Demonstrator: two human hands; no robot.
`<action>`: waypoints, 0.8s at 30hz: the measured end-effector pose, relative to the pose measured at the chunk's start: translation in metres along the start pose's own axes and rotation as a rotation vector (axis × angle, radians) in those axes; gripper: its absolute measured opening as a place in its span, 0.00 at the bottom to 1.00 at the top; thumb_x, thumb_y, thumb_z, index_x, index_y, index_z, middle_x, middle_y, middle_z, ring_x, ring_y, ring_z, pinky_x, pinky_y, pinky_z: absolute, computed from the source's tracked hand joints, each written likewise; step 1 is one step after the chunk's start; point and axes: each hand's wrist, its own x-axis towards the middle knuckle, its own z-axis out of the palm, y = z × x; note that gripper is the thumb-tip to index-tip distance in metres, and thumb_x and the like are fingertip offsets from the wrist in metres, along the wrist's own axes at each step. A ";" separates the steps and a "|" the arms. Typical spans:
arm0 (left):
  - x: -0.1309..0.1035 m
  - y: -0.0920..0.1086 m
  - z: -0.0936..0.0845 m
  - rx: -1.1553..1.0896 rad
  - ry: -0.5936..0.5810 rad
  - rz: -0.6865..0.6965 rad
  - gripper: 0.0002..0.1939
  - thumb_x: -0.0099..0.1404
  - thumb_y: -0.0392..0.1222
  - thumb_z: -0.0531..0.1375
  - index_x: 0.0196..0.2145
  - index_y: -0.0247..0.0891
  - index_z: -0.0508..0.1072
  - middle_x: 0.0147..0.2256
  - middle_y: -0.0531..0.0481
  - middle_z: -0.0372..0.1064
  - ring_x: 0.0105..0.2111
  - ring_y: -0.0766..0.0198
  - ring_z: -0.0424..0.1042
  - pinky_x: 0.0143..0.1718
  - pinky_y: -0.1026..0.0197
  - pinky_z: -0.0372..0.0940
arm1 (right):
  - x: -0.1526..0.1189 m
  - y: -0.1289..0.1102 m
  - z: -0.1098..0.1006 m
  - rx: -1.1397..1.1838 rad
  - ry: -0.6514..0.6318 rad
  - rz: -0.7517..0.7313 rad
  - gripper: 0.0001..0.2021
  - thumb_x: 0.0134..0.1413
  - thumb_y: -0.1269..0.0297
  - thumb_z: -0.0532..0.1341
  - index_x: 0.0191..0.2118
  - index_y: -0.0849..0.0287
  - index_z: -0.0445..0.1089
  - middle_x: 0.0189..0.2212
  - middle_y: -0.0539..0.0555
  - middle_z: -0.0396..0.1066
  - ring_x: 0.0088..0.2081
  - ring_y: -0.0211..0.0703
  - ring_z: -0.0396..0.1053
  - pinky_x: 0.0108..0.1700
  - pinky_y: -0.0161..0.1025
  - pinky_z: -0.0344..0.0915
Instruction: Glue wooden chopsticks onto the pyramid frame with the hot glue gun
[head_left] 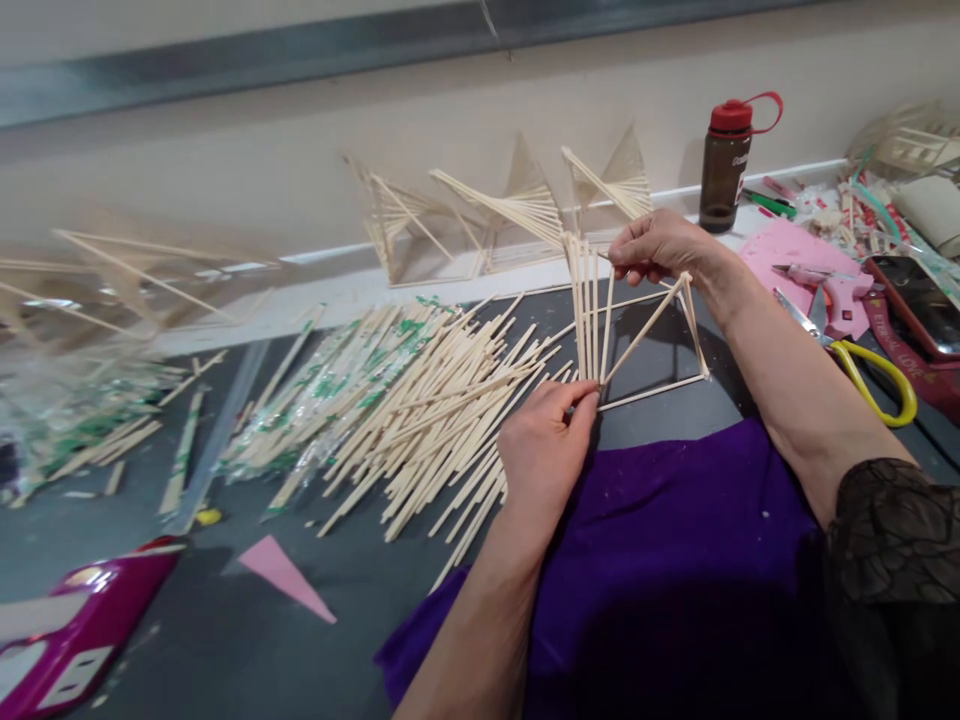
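Observation:
A frame of thin wooden sticks (652,392) stands on the dark table beyond a purple cloth (667,500). Several sticks fan upward from its lower near corner. My left hand (547,440) pinches that corner, where the stick ends meet, between thumb and fingers. Higher up, my right hand (660,250) has thumb and fingertips closed on the upper end of the rightmost stick of the fan (606,325). Left of the frame lies a large loose pile of sticks (450,410).
Finished-looking stick frames (510,215) line the wall. A red-capped bottle (724,170) stands behind my right arm. Yellow-handled scissors (877,380), a pink glue gun (847,305) and a phone (919,305) lie right. At left are bagged sticks (337,380) and a magenta tool (97,630).

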 end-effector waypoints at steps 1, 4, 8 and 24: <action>0.000 0.000 0.000 0.010 -0.003 0.015 0.09 0.66 0.41 0.60 0.37 0.44 0.83 0.36 0.50 0.80 0.32 0.61 0.77 0.38 0.59 0.68 | -0.001 0.000 0.000 0.010 0.004 -0.003 0.06 0.50 0.74 0.71 0.29 0.66 0.73 0.21 0.52 0.73 0.21 0.30 0.69 0.22 0.25 0.65; -0.001 0.000 0.000 0.034 -0.009 0.036 0.09 0.66 0.41 0.60 0.37 0.44 0.83 0.36 0.50 0.80 0.34 0.61 0.77 0.37 0.60 0.67 | -0.004 -0.002 0.001 0.029 0.009 -0.005 0.08 0.50 0.76 0.70 0.24 0.65 0.71 0.20 0.52 0.73 0.19 0.29 0.67 0.21 0.25 0.63; -0.001 0.001 -0.001 0.044 -0.020 0.042 0.10 0.66 0.42 0.60 0.38 0.44 0.82 0.36 0.50 0.80 0.36 0.60 0.78 0.38 0.60 0.67 | -0.005 -0.003 0.002 0.028 0.018 -0.007 0.09 0.48 0.78 0.70 0.23 0.65 0.72 0.20 0.53 0.74 0.18 0.30 0.67 0.19 0.26 0.60; -0.001 0.004 0.000 0.116 -0.024 0.081 0.09 0.66 0.39 0.61 0.39 0.43 0.83 0.36 0.49 0.80 0.36 0.58 0.79 0.35 0.60 0.66 | -0.010 -0.005 0.005 0.011 0.057 -0.068 0.06 0.48 0.80 0.68 0.26 0.65 0.74 0.21 0.52 0.74 0.21 0.31 0.69 0.17 0.25 0.57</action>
